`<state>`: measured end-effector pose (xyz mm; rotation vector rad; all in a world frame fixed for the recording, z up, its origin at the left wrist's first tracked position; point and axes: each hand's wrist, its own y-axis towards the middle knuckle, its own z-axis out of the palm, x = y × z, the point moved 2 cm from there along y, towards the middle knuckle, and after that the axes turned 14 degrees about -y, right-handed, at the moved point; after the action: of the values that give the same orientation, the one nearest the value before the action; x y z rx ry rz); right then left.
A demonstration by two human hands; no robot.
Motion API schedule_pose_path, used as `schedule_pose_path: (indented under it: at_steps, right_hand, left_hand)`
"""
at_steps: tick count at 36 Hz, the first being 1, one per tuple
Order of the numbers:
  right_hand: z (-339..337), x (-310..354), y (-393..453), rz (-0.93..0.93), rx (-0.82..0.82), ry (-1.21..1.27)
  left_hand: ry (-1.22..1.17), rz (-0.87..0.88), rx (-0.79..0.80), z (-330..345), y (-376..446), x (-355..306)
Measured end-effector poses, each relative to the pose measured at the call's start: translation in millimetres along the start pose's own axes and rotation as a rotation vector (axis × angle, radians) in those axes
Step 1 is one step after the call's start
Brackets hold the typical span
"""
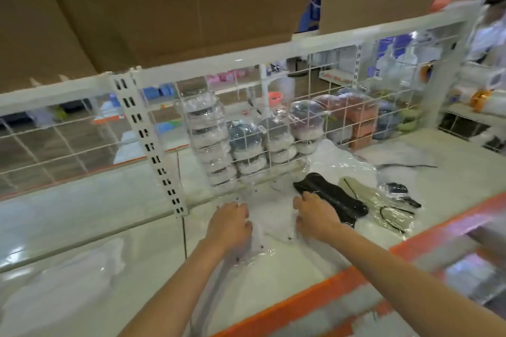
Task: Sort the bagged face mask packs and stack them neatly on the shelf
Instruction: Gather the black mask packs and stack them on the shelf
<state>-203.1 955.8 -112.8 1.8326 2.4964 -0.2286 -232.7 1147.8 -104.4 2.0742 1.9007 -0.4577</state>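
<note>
My left hand (232, 223) and right hand (315, 216) lie curled on the two sides of a clear bag of white masks (271, 220), gripping its edges as it rests on the white shelf (109, 227). Just right of my right hand lie a black mask pack (332, 195) and a pale one (383, 208). Behind, a wire grid (273, 123)

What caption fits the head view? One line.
Both hands hold a clear pack of white masks on the shelf beside black ones.
</note>
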Motion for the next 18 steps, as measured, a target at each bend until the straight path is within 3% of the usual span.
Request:
schedule_pose_path:
  at_steps: [7, 18]
  right_hand:
    - [25, -102, -1, 0.252, 0.061, 0.022]
    - [36, -120, 18, 0.235, 0.150, -0.024]
  left_hand:
    - [-0.119, -0.008, 0.031, 36, 29, -51]
    - [-0.112, -0.055, 0.076, 67, 44, -87]
